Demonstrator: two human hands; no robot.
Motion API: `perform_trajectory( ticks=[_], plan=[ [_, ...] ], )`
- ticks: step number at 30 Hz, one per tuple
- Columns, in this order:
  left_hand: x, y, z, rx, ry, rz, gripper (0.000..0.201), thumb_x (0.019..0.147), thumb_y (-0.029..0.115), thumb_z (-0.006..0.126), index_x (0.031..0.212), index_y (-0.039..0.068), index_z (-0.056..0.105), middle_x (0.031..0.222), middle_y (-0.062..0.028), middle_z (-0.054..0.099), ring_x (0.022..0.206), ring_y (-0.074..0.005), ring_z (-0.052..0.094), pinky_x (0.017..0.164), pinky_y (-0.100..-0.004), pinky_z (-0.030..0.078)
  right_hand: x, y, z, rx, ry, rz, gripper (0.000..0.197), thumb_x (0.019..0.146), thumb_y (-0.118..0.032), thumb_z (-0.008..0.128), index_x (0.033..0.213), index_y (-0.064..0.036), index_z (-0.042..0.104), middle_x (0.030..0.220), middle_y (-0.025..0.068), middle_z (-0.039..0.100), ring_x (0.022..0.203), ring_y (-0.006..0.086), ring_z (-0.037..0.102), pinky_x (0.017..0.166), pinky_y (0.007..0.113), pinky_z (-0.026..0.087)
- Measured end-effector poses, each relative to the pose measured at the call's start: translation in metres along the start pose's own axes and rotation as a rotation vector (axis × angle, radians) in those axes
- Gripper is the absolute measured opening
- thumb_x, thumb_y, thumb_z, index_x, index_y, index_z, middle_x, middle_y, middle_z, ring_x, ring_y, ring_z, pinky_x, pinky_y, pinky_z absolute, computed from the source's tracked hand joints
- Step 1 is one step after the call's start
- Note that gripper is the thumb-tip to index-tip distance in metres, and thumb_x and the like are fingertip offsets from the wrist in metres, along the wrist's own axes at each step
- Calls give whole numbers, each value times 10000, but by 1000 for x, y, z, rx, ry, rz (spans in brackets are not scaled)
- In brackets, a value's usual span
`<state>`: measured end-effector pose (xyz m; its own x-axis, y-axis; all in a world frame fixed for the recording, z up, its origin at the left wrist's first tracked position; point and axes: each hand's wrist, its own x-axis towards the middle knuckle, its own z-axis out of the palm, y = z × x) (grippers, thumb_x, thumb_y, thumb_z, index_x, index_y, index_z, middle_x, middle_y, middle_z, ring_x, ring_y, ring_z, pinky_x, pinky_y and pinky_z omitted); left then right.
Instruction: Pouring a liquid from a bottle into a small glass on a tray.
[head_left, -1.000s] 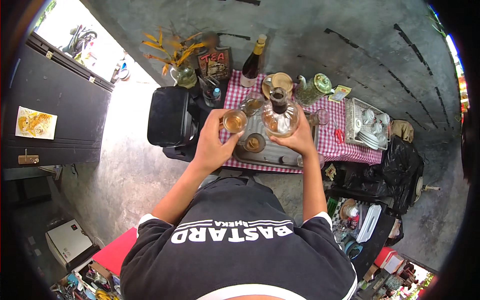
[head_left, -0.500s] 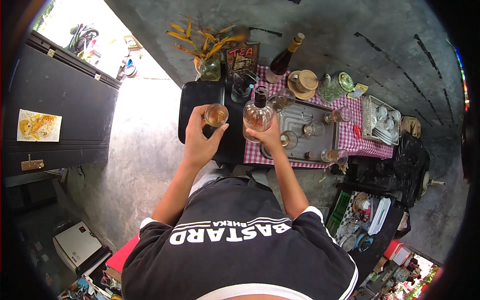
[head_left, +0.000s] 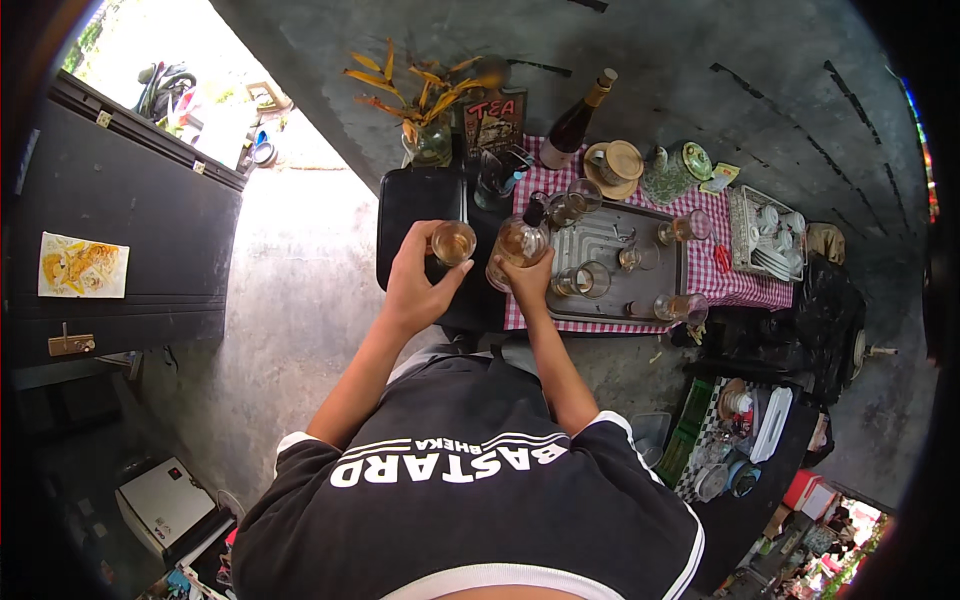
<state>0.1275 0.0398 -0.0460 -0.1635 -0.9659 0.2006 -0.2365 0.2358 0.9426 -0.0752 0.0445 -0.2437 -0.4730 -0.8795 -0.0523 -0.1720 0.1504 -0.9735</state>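
My left hand [head_left: 422, 285] is closed around a small clear drinking glass [head_left: 453, 242] with amber liquid in it, above the black table's edge. Just to the right, a clear round-bodied glass bottle [head_left: 519, 243] with a dark neck is gripped by my right hand [head_left: 528, 280]. Its neck leans a little to the right, and it stands apart from the glass. Several more glasses surround it on the grey metal tray [head_left: 640, 312]: one glass [head_left: 590, 280] lies closest to my right hand, others [head_left: 685, 228] [head_left: 682, 308] near the tray's right side.
A red-checked cloth [head_left: 740, 288] lies under the tray. Behind stand a dark wine bottle [head_left: 578, 120], a cup on wooden saucers [head_left: 614, 168], a green patterned teapot [head_left: 680, 172] and a vase of yellow flowers [head_left: 428, 140]. At right, a white basket [head_left: 745, 235] holds dishes.
The view has shifted slightly, moving the scene right and down. The bottle's neck now tips more to the right. Both hands keep their hold on the glass and the bottle.
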Motion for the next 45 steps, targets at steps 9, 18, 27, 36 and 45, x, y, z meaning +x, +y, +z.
perform_trajectory(
  ticks=[9,18,27,36,45],
  plan=[
    [6,-7,9,-11,-38,54,429,830,18,763,1204,-7,554,1079,-115,626,1003,-213,659,895,-325,517,15,17,17,37,74,37,842,634,-187,955,1245,11,411,1180,187,594,1087,281,621,967,389,493],
    [17,0,11,11,-83,67,427,841,16,761,1209,-13,547,1098,-112,626,1024,-191,661,917,-316,524,22,22,23,79,29,57,1049,611,-224,978,1387,22,316,1281,202,534,1215,310,561,1033,404,458],
    [25,-7,12,-4,-167,28,464,871,-2,739,1273,-5,507,1159,-88,611,1125,-165,612,1010,-312,478,15,39,26,72,35,2,1053,576,-248,976,1391,-15,351,1300,205,553,1215,315,574,1026,414,471],
    [33,-4,16,-55,-202,2,461,878,-17,726,1279,-5,500,1164,-83,605,1121,-151,611,1012,-306,475,8,55,22,114,-19,-98,1041,600,-198,963,1426,-24,353,1333,171,563,1235,302,586,1062,404,466],
    [28,-13,7,-108,-149,-28,466,883,-8,729,1286,-4,494,1175,-83,607,1119,-150,610,1004,-301,475,-21,20,8,21,-90,-57,985,634,-87,919,1446,-42,363,1360,152,567,1284,286,567,1090,385,454]
  ],
)
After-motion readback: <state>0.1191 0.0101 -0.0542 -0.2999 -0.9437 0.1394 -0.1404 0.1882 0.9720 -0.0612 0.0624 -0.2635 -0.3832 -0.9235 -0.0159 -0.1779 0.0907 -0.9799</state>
